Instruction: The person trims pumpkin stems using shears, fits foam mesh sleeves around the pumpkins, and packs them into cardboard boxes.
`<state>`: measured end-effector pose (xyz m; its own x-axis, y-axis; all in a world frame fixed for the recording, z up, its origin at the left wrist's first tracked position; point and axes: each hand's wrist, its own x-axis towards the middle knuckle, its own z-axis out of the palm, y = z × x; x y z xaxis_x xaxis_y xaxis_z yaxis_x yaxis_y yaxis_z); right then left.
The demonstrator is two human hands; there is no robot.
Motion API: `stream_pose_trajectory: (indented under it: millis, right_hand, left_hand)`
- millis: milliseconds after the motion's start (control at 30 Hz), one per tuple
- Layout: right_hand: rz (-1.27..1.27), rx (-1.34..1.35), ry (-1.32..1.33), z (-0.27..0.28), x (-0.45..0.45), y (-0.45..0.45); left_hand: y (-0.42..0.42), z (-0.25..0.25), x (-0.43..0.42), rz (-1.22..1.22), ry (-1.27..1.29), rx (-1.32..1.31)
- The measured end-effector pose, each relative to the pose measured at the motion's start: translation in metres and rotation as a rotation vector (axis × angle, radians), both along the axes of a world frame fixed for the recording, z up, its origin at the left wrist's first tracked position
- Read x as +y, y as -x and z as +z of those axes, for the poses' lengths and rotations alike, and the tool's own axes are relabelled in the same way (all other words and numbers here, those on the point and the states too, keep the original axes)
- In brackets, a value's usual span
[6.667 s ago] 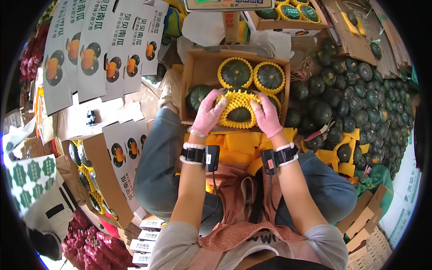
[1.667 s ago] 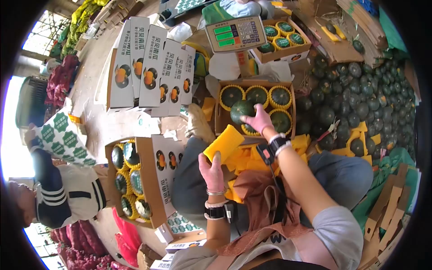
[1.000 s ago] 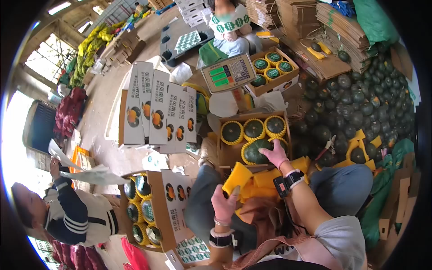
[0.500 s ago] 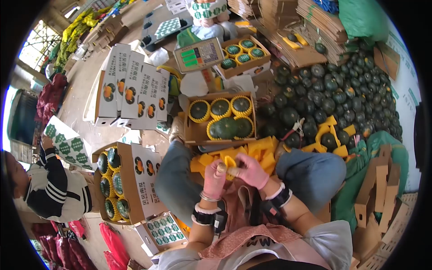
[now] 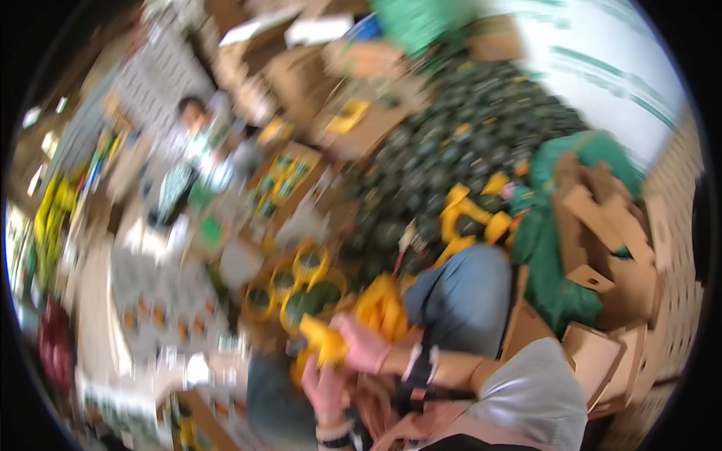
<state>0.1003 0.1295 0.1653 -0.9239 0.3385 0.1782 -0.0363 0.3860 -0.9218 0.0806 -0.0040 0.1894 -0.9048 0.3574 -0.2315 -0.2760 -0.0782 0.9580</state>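
Note:
Strong motion blur covers the view. Yellow foam netting (image 5: 323,340) is between my two hands, low in the centre. My left hand (image 5: 325,387) grips it from below, and my right hand (image 5: 362,344) holds its right side. Just beyond them, an open carton holds several dark green squashes in yellow nets; one squash (image 5: 298,307) lies in front among them. More yellow foam pieces (image 5: 382,304) are heaped right of the carton, beside my knee (image 5: 470,297).
A large pile of dark squashes (image 5: 444,143) spreads beyond the carton. Green netting (image 5: 560,282) and cut cardboard (image 5: 605,233) lie at the right. Printed cartons (image 5: 169,301) stand at the left. Another person (image 5: 207,139) sits at the upper left near a filled carton (image 5: 289,180).
The view has swung to the right, so the carton and squashes appear further left and blurred. Both hands stay on the yellow netting, which now shows more openly between them.

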Motion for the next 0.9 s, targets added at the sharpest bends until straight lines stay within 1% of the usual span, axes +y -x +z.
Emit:
stream_pose_trajectory:
  millis: [33,67,100,133,200,233,300,367,400,433,467,500,567,600,633,667,700,733,767,800,833,867,900]
  right_hand:
    - [-0.094,0.061,-0.141,-0.032,-0.004,0.006]
    - [-0.072,0.051,-0.07,-0.026,-0.004,0.005]
    - [0.029,-0.008,0.022,-0.031,0.003,0.007]
    - [0.11,-0.011,0.051,-0.039,0.014,0.01]
    - [0.267,-0.056,0.158,-0.037,0.035,0.005]
    - [0.334,-0.098,0.223,-0.031,0.052,-0.002]
    - [0.517,0.136,-0.331,-0.04,0.073,-0.02]
    - [0.547,-0.047,-0.071,-0.034,0.068,-0.024]
    - [0.601,-0.154,0.607,-0.022,0.055,-0.022]
    - [0.603,-0.3,1.277,-0.014,0.043,-0.02]
    - [0.693,-0.334,1.195,-0.042,0.041,-0.022]
    - [0.588,-0.263,1.007,-0.025,0.035,-0.021]
    - [0.29,-0.17,1.053,-0.022,0.022,-0.018]
    - [0.268,-0.128,0.967,-0.027,0.021,-0.013]
    - [0.33,-0.117,0.942,-0.03,0.022,-0.013]
    - [0.386,-0.1,0.917,-0.025,0.023,-0.013]
    - [0.436,-0.075,0.89,-0.02,0.024,-0.013]
    - [0.513,-0.137,0.927,-0.018,0.029,-0.015]
    - [0.54,-0.154,0.911,-0.021,0.033,-0.016]
    - [0.562,-0.167,0.896,-0.026,0.036,-0.016]
    - [0.583,-0.177,0.881,-0.03,0.038,-0.016]
    - [0.537,-0.187,0.935,-0.033,0.038,-0.017]
    - [0.514,-0.182,0.909,-0.036,0.039,-0.016]
  left_hand:
    - [0.004,-0.004,0.01,0.124,-0.268,-0.145]
    - [0.011,-0.008,0.004,0.053,-0.448,-0.234]
    - [0.019,-0.01,-0.001,-0.234,0.263,0.403]
    - [0.021,-0.016,0.002,-0.182,-0.056,0.099]
    - [0.022,-0.002,-0.004,-0.159,-0.347,-0.234]
    - [0.024,0.01,-0.008,-0.208,-0.335,-0.264]
    - [0.012,-0.005,-0.02,-0.271,-0.363,-0.206]
    - [0.017,-0.016,-0.018,-0.338,-0.261,0.078]
    - [0.015,-0.008,-0.014,-0.276,-0.28,-0.052]
    - [0.01,-0.001,-0.012,-0.215,-0.309,-0.176]
    - [0.01,-0.015,-0.016,-0.234,-0.15,-0.112]
    - [0.01,-0.024,-0.019,-0.255,0.051,0.07]
    - [0.009,-0.009,-0.009,-0.163,-0.114,0.025]
    - [0.013,-0.007,-0.006,-0.171,0.002,0.191]
    - [0.013,-0.007,-0.004,-0.187,0.124,0.352]
    - [0.008,-0.014,0.003,-0.108,-0.061,0.188]
    - [0.006,-0.02,0.001,-0.097,-0.044,0.22]
    - [0.006,-0.023,0.0,-0.093,-0.028,0.254]
    - [0.007,-0.023,0.001,-0.097,-0.01,0.289]
    - [0.004,-0.019,0.0,-0.089,0.134,0.352]
    - [0.003,-0.016,0.002,-0.071,0.181,0.39]
    - [0.0,-0.015,0.005,-0.053,0.228,0.429]
    - [-0.002,-0.015,0.005,-0.034,0.277,0.465]
